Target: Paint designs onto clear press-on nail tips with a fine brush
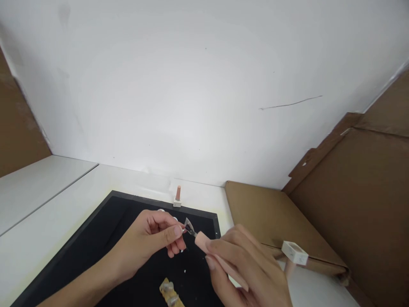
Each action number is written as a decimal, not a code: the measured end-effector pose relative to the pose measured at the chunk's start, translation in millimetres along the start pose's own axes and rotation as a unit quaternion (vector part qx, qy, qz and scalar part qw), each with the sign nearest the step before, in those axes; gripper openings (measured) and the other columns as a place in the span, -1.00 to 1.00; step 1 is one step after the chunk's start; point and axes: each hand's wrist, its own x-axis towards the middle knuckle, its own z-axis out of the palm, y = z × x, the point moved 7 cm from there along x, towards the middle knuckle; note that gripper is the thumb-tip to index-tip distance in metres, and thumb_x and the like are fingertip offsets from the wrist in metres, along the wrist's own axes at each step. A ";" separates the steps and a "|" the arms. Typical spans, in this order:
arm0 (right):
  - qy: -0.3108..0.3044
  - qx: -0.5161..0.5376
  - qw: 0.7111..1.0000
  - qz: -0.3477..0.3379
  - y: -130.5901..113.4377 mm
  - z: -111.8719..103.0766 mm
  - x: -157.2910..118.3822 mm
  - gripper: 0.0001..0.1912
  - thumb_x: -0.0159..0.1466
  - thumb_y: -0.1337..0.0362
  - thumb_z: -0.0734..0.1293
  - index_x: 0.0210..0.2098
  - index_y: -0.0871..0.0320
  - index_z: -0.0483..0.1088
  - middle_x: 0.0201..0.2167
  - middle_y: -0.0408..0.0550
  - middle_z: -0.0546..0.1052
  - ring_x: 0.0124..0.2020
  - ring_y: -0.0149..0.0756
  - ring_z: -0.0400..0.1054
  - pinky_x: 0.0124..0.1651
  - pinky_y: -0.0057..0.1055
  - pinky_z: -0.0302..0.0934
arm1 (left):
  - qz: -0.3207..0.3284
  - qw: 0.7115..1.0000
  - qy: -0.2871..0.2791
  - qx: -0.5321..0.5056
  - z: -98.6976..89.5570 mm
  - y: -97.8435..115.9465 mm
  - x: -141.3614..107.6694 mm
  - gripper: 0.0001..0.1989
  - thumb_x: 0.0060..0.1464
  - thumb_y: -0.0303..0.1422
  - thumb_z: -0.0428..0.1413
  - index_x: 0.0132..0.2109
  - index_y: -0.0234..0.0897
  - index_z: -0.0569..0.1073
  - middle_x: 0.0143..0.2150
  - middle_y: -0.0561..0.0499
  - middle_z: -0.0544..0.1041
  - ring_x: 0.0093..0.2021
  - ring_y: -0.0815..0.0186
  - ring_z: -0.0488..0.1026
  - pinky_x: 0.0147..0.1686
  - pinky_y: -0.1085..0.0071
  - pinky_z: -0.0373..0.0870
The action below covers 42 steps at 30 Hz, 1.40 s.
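Note:
My left hand (161, 234) pinches a small whitish piece (184, 230) between thumb and fingertips, above the black mat (105, 247). Most of that piece is hidden, so its kind cannot be made out. In my right hand (247, 268) is a small scraper-like tool (202, 241) with a pale pink handle and a short, flared metal blade. Its blade points at my left fingertips and is at or very near the piece. White round bits (175, 218) show just behind my left fingers. A yellowish strip with clear lumps (171, 291) lies on the mat below.
A pink peg on a white block (178, 197) stands at the mat's far edge. A similar white block with a pink stem (294, 253) is right of my right hand. A flat cardboard box (265, 209) lies at right, beside brown cardboard panels (361, 183). A white wall (191, 85) rises behind.

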 end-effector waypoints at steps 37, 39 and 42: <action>0.047 0.017 0.999 0.007 1.3 -7.2 3.2 -0.77 0.13 0.59 0.20 -0.38 0.15 0.32 -0.65 -0.21 0.28 -0.61 -0.41 0.11 -0.58 -0.44 0.02 | -0.009 1.000 -0.010 -0.004 -1.1 0.6 -2.2 -0.76 -0.06 -0.21 0.28 -0.40 -0.35 0.60 -0.55 0.00 0.57 -0.54 0.43 0.40 -0.52 0.53 0.33; 0.046 0.023 0.999 0.001 0.6 -5.7 3.3 -0.77 0.13 0.59 0.21 -0.33 0.15 0.33 -0.64 -0.19 0.30 -0.59 -0.39 0.16 -0.56 -0.43 0.07 | -0.008 1.000 -0.012 -0.004 -0.9 1.1 -2.1 -0.77 -0.05 -0.22 0.28 -0.40 -0.34 0.60 -0.55 0.00 0.57 -0.54 0.43 0.41 -0.51 0.53 0.33; 0.042 0.007 0.999 -0.001 -0.1 -4.9 2.8 -0.77 0.13 0.59 0.20 -0.37 0.14 0.32 -0.66 -0.21 0.28 -0.62 -0.41 0.10 -0.57 -0.43 0.03 | -0.008 1.000 -0.014 -0.004 -0.5 2.3 -1.6 -0.78 -0.05 -0.23 0.28 -0.39 -0.34 0.60 -0.54 0.00 0.57 -0.54 0.43 0.41 -0.51 0.53 0.33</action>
